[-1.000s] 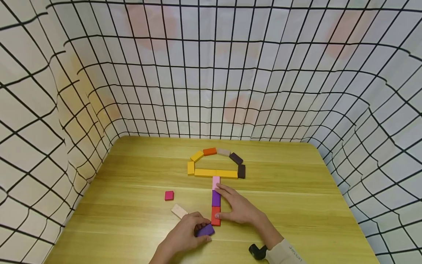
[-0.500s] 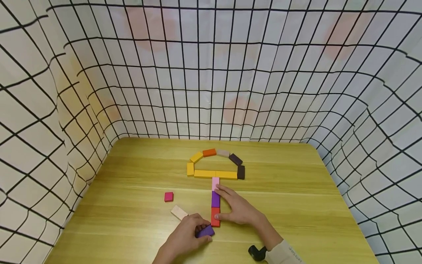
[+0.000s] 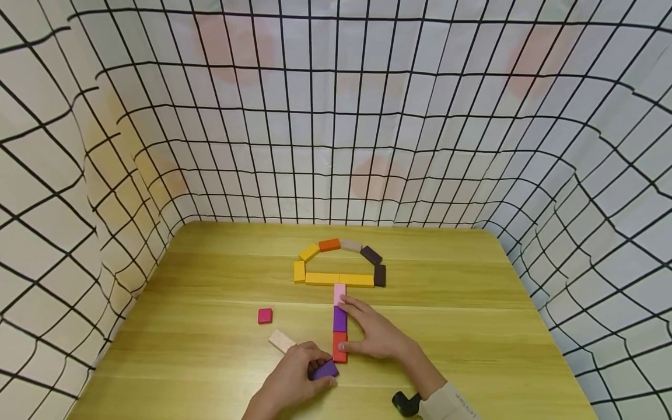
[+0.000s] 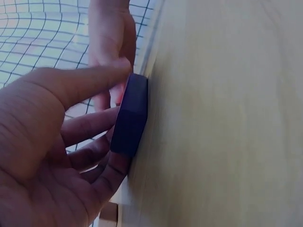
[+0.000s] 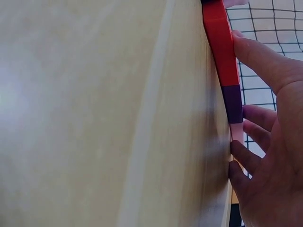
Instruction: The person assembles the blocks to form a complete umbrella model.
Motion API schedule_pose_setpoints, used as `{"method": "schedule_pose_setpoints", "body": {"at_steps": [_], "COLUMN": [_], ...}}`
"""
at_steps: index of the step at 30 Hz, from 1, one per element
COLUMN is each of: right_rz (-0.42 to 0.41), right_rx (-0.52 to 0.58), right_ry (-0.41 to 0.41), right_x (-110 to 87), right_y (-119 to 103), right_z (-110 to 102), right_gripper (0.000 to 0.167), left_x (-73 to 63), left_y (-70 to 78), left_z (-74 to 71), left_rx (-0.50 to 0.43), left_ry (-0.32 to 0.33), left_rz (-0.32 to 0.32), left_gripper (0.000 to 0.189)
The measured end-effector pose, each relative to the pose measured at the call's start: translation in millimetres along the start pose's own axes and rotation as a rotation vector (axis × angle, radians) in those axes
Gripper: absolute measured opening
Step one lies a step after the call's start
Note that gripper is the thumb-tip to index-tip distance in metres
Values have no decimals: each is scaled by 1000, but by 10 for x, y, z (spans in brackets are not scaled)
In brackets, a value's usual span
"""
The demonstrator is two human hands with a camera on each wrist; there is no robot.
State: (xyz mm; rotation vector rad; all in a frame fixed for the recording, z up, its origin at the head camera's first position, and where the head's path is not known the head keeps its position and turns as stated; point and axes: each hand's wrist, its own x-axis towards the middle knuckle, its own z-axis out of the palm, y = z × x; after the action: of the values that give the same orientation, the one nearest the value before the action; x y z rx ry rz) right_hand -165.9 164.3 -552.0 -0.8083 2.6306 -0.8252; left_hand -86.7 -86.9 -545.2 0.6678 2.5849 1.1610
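Observation:
My left hand (image 3: 294,373) pinches a purple wooden block (image 3: 326,369) between thumb and fingers, low over the table. In the head view, this block's upper corner meets the bottom end of a red block (image 3: 338,355). Above the red one, a second purple block (image 3: 339,319) and a pink block (image 3: 339,290) continue a straight upright line. My right hand (image 3: 379,335) lies along the right of that line, thumb on the red block and fingertips by the pink and purple ones. In the left wrist view, the held purple block (image 4: 130,116) stands tilted against the fingers.
Yellow, orange, pale and dark blocks form a half-ring, with two long yellow blocks (image 3: 322,279) as its base. A crimson square block (image 3: 265,315) and a pale wooden block (image 3: 281,340) lie left. A black object (image 3: 405,403) sits by the right sleeve. Grid-patterned cloth surrounds the table (image 3: 462,326).
The head view has shifted slightly, so everything appears a little lower and further left. Both hands keep nearly the same places on the blocks.

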Motion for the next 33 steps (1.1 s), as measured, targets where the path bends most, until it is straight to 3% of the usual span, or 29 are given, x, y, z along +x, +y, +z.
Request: {"method": "schedule_pose_setpoints", "body": {"at_steps": [5,11,17,22,33], "right_rz": [-5,-11,-2,-4,-8], "right_rx": [8,18,11,15,20], "right_ry": [9,9,-1,2,-7], "right_x": [-5,-10,2,15,4], "right_y": [0,-21,-23,-25,-13], "right_z": [9,-1,-23,-24,-16], "right_gripper": [94,94,94,95,95], "left_x": [-22,-53,-112,-170,-200], "left_y": [-9,-133,-280,-342,-379], "left_z": [-83,-292,-465,-542,-501], "left_rx": [-3,41,165,217,218], "left_ry": [39,212,320,321,286], "left_rz": [29,34,-84,-140,-90], "left_gripper": [44,40,41,40,27]}}
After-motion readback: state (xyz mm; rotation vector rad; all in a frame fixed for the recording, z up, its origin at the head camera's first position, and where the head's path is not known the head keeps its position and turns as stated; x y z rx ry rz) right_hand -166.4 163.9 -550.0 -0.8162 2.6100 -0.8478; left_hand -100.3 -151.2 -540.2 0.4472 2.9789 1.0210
